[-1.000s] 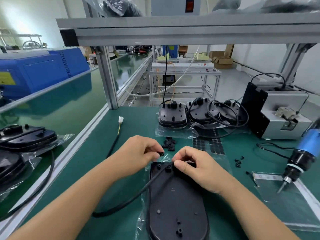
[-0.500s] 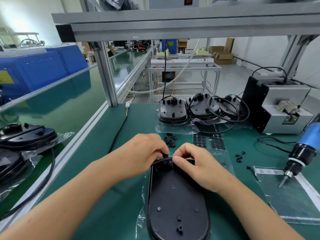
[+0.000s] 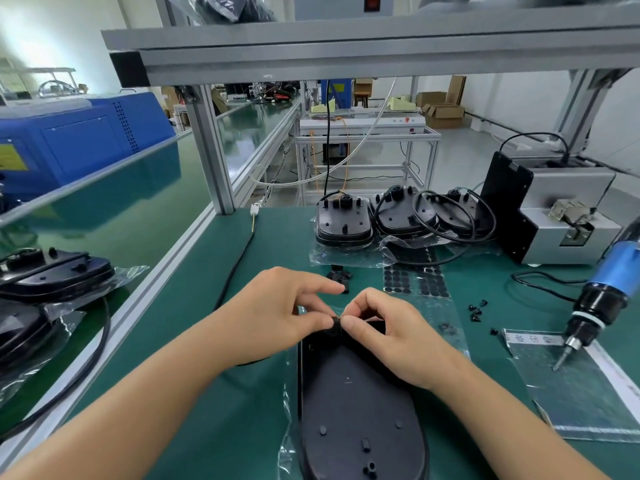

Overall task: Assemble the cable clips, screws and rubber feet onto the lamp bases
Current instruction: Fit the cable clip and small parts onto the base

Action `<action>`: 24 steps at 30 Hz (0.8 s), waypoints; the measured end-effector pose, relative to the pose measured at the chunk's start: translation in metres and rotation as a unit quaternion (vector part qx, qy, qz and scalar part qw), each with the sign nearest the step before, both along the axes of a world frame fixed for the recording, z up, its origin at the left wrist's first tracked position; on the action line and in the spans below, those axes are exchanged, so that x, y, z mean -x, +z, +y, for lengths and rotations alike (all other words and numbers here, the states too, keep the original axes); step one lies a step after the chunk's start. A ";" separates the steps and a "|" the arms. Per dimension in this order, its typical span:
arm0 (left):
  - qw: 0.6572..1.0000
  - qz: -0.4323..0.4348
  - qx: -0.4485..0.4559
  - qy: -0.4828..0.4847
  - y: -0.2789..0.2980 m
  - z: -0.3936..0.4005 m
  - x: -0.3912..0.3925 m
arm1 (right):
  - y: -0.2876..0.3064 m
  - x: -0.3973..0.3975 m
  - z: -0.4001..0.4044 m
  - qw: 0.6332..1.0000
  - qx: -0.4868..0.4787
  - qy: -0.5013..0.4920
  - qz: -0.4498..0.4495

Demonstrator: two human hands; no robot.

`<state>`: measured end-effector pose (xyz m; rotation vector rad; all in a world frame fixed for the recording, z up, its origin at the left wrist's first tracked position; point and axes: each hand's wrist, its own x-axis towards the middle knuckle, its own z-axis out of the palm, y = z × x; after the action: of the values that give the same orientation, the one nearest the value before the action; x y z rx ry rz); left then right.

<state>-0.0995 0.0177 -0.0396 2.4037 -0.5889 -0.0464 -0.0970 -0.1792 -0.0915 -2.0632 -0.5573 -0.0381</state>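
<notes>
Two hands meet at the far end of one black lamp base (image 3: 360,407) lying on the green bench (image 3: 194,344): left hand (image 3: 277,317) and right hand (image 3: 391,337) both pinch a small black clip (image 3: 335,321) between thumb and fingertips. Three more bases (image 3: 398,220) stand behind, five loose screws (image 3: 477,311) at right.

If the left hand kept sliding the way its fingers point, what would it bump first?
Most likely the right hand: the left hand points rightward at it, both pinching a small black piece at the lamp base.
</notes>
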 end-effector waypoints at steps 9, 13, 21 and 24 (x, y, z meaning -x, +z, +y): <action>0.989 0.079 0.114 0.061 -0.014 0.002 0.002 | 0.000 0.003 0.002 1.000 0.001 -0.003 -0.009; 0.984 0.083 0.140 0.074 -0.023 0.001 0.006 | -0.001 0.003 0.006 1.000 -0.005 -0.014 -0.013; 0.990 0.062 0.108 0.067 -0.001 -0.008 0.001 | 0.000 0.000 -0.001 0.996 -0.073 -0.030 0.032; 0.993 0.008 0.104 0.054 0.018 -0.035 -0.017 | 0.008 -0.012 -0.027 0.981 -0.136 -0.134 0.020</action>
<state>-0.0821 -0.0169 -0.0212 2.2271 -0.4324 0.0411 -0.0852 -0.2063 -0.0832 -1.8536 -0.2309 -0.2177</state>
